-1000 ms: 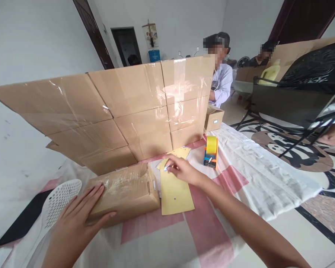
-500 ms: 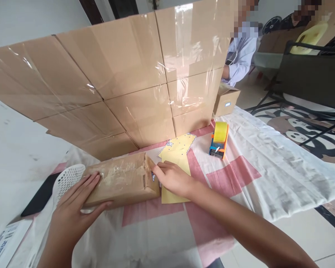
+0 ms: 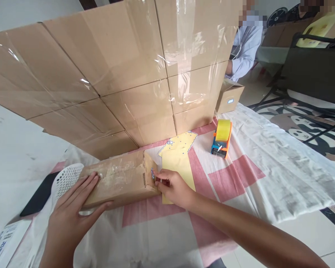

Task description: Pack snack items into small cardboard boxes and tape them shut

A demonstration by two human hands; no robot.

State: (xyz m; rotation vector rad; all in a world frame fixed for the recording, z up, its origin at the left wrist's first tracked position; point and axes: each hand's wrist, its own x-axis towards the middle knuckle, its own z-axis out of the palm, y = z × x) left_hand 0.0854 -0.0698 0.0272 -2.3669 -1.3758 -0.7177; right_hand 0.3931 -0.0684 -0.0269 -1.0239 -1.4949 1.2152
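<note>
A long brown cardboard box [image 3: 120, 173], sealed with clear tape, lies on the cloth-covered table. My left hand [image 3: 78, 197] rests spread along its left end, fingers on top and thumb at the near side. At the box's right end, my right hand [image 3: 173, 186] has bent fingers with a gap between them and the thumb. Its fingertips touch the end face beside a small blue-and-white sticker [image 3: 152, 172], which they partly cover. Beneath and behind that hand is a yellow sheet [image 3: 181, 163], plain in front, with a patterned yellow piece [image 3: 181, 143] at its far end.
A wall of taped cartons [image 3: 128, 74] stands behind the box. A tape dispenser [image 3: 222, 137] with yellow tape is at the right. A white perforated object [image 3: 68, 178] and a black flat object [image 3: 40, 193] lie left. Another person's sleeve [image 3: 248, 48] shows beyond a small carton [image 3: 230, 97].
My right hand's fingers have shifted on the box's end face, and more of the gap beside the thumb shows. My left hand stays on the box. The camera view has tilted slightly.
</note>
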